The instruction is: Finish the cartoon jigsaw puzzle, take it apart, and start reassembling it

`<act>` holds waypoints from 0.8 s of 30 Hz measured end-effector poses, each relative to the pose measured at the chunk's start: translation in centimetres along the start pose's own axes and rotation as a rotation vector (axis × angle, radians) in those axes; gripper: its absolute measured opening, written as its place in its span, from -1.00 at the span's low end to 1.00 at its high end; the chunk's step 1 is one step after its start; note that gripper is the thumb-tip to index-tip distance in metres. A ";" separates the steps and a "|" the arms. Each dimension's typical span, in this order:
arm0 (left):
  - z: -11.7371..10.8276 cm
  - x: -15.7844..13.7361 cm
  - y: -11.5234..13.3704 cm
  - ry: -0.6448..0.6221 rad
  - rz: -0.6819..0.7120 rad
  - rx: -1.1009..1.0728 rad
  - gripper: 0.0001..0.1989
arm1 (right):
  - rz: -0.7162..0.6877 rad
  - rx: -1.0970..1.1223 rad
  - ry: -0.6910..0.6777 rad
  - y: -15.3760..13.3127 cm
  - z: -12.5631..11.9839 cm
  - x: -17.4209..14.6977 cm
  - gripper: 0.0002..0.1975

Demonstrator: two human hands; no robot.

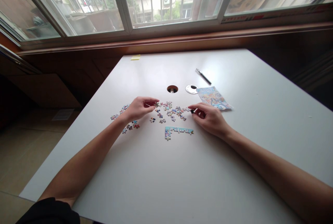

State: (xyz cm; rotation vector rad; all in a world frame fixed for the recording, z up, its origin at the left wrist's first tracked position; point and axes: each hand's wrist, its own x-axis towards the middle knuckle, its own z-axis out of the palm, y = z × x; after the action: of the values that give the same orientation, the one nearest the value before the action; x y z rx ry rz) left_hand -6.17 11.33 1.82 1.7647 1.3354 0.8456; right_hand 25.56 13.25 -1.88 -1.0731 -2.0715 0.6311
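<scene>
My left hand (140, 108) is over the loose pieces, its thumb and forefinger curled round a small puzzle piece (156, 105) at their tips. Pinched in my right hand (208, 117) is a dark puzzle piece (192, 111), partly hidden by the fingers. Between the hands lie several loose jigsaw pieces (178, 110), some touching each other. A joined puzzle corner (179, 129), L-shaped with a light blue border, lies nearer to me. More pieces (129, 127) are spread left of and below my left wrist.
A colourful picture sheet (213, 98) lies beyond my right hand, with a pen (203, 76) behind it. The white table (166, 182) has a round cable hole (172, 89) and a loose round cover (191, 89). A yellow sticky note (135, 57) is at the far edge, below the window.
</scene>
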 end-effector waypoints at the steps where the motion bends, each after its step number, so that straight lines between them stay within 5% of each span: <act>1: 0.0 0.0 0.0 -0.001 0.004 0.001 -0.64 | -0.001 -0.003 0.000 0.0 0.0 0.0 -0.75; 24: -0.1 0.0 0.0 -0.013 0.009 -0.010 -0.68 | -0.002 -0.024 0.004 0.1 0.0 0.0 -0.76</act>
State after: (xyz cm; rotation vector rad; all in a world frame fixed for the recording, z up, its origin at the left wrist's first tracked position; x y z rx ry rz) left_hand -6.19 11.34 1.89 1.7672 1.3138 0.8429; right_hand 25.61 13.34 -1.93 -1.0844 -2.0814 0.6045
